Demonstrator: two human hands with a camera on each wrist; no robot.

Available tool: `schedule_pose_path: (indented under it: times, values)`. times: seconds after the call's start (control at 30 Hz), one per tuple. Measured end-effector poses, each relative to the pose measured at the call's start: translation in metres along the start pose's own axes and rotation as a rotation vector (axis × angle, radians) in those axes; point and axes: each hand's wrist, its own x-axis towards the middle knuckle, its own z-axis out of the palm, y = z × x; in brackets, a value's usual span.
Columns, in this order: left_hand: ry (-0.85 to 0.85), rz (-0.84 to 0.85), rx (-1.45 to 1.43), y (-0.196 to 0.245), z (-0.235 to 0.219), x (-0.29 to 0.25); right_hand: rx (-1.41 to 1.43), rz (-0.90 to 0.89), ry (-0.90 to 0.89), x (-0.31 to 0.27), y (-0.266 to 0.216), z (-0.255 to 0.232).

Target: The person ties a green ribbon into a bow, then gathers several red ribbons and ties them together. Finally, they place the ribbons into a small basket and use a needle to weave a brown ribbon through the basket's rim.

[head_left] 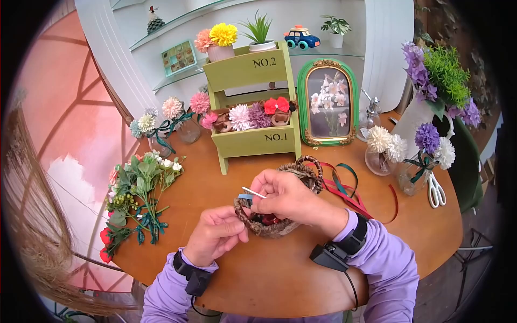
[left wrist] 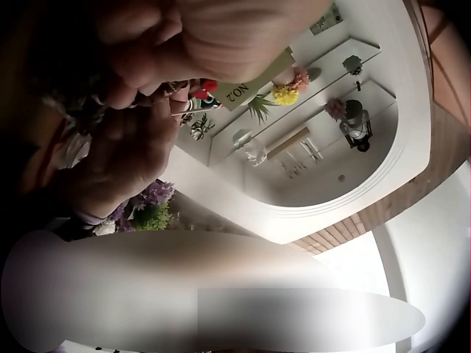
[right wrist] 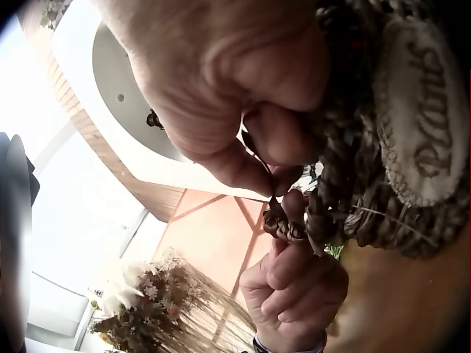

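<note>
A brown wicker basket (head_left: 267, 230) sits near the table's front, something dark red inside it. Its sewn oval label (right wrist: 423, 110) reads "Plants" in the right wrist view. My left hand (head_left: 218, 234) pinches the braided rim or handle (right wrist: 283, 224) at the basket's left side. Just above, my right hand (head_left: 291, 198) pinches a thin strip, which looks pale (head_left: 253, 192) from the head and dark (right wrist: 257, 156) from the right wrist. A small blue piece (head_left: 245, 197) shows beside these fingers. The left wrist view shows both hands close together, with much in shadow.
Red and green ribbons (head_left: 350, 196) lie right of the basket, with white scissors (head_left: 436, 191) farther right. Artificial flowers (head_left: 142, 188) cover the table's left. Behind stand a green two-tier shelf (head_left: 256, 141), a green frame (head_left: 302, 102) and flower vases (head_left: 412, 175).
</note>
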Motion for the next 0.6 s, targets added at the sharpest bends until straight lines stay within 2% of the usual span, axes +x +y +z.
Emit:
schedule_pose_path:
  times: [0.13, 0.2, 0.23, 0.3, 0.43, 0.57, 0.6]
  values:
    - [-0.001, -0.018, -0.004, 0.002, -0.003, 0.0, -0.023, -0.057, 0.072, 0.002, 0.006, 0.001]
    - [0.108, 0.066, 0.197, 0.001, 0.002, -0.002, -0.057, -0.067, 0.083, 0.003, 0.008, 0.003]
    - [0.105, 0.062, 0.2, -0.003, 0.003, -0.002, -0.091, -0.073, 0.09, 0.003, 0.009, 0.003]
    - [0.146, 0.165, 0.379, -0.014, 0.003, -0.001, -0.135, -0.077, 0.099, 0.003, 0.009, 0.006]
    - [0.184, 0.165, 0.347, -0.016, 0.012, -0.002, -0.22, -0.059, 0.134, 0.001, 0.006, 0.006]
    - [0.129, 0.124, 0.209, -0.017, 0.015, -0.001, -0.36, -0.1, 0.225, -0.002, 0.002, 0.006]
    - [0.11, 0.116, 0.173, -0.016, 0.014, -0.001, -0.471, -0.31, 0.264, -0.001, 0.004, 0.004]
